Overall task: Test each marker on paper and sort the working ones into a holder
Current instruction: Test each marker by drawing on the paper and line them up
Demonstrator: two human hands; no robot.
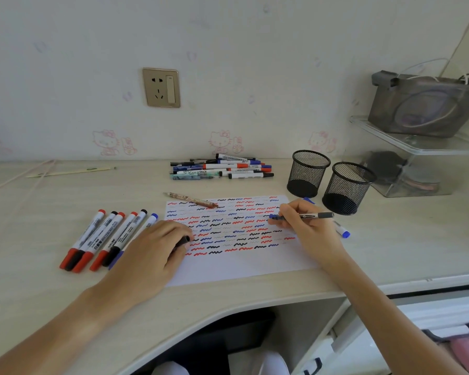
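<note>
A person seated at a pale wooden bench [255, 293] tests a marker [301, 216] on a sheet of paper [244, 266] already filled with rows of red, blue and black squiggles. The right hand [303, 223] grips the marker in a writing hold, its blue tip touching the sheet near the right edge and its grey end pointing toward the holders. The left hand [152, 253] rests curled on the paper's left edge, closed around a small black cap [183, 241].

Left of the sheet, six capped markers [106, 239] in red, black and blue lie side by side in a slanted row. A loose pile of more markers and pens [222, 169] sits at the back of the bench near the wall, and a patterned pen [191, 199] lies across the paper's top left corner. Two black mesh holders [307, 173] [348, 188] stand just beyond the sheet's right corner; both look empty. A blue-capped marker [341, 230] lies on the bench behind the right hand.
</note>
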